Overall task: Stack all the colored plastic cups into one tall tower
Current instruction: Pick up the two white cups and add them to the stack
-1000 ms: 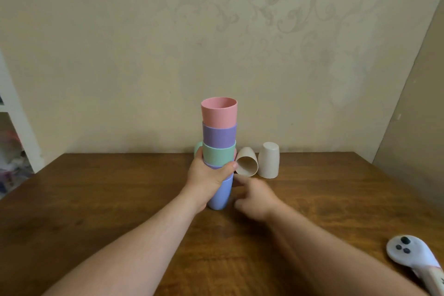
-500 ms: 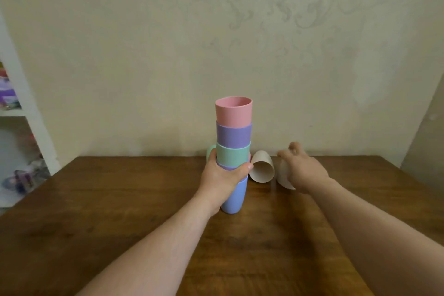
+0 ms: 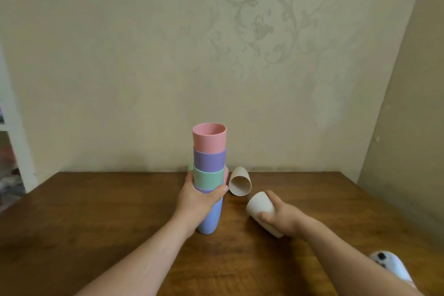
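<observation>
A tower of nested cups stands on the wooden table (image 3: 96, 223): a pink cup (image 3: 209, 138) on top, then a purple cup (image 3: 209, 160), a green cup (image 3: 207, 178), and a blue cup (image 3: 209, 218) at the base. My left hand (image 3: 195, 200) is wrapped around the tower's lower part. My right hand (image 3: 280, 217) holds a cream cup (image 3: 259, 206) tilted on its side, lifted to the right of the tower. A second cream cup (image 3: 240, 184) lies on its side just right of the tower, mouth facing me.
A white controller (image 3: 389, 265) lies near the table's front right edge, partly hidden by my right arm. The wall runs close behind the table. White shelving (image 3: 14, 151) stands at the far left.
My right hand reached back to the upright cream cup, took hold of it and brought it toward me, tilted. My left hand kept its hold on the tower.
</observation>
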The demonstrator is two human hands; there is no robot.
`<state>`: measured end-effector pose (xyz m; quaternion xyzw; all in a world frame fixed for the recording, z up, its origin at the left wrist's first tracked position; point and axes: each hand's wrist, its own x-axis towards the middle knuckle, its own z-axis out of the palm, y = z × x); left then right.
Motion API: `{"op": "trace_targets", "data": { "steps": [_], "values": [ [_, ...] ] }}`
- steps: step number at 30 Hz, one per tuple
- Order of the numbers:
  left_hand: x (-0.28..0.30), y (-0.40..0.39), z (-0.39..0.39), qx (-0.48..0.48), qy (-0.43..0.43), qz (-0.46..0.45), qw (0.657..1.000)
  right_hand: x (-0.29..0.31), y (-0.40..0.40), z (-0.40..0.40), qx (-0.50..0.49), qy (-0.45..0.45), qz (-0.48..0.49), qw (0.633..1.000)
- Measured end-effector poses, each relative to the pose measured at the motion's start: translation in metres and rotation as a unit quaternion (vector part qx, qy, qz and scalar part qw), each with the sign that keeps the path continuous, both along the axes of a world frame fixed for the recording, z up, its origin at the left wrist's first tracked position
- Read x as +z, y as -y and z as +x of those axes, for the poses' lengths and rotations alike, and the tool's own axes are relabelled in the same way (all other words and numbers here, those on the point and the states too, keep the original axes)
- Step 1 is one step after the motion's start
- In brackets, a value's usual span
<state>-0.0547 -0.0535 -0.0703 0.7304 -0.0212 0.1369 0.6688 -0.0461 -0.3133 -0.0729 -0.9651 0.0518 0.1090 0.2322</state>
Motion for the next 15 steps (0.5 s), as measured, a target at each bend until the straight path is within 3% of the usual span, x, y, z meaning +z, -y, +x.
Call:
{"op": "trace_targets", "data": {
  "steps": [7, 15],
  "values": [
    [-0.006, -0.016, -0.034, 0.014, 0.010, 0.046, 0.999, 0.023, -0.038, -0.040, 0.045, 0.034, -0.113, 0.992],
    [0.035, -0.025, -0.046, -0.018, 0.043, 0.006, 0.999, 0.008, -0.049, -0.062, -0.043, 0.174, 0.115, 0.977]
  ]
}}
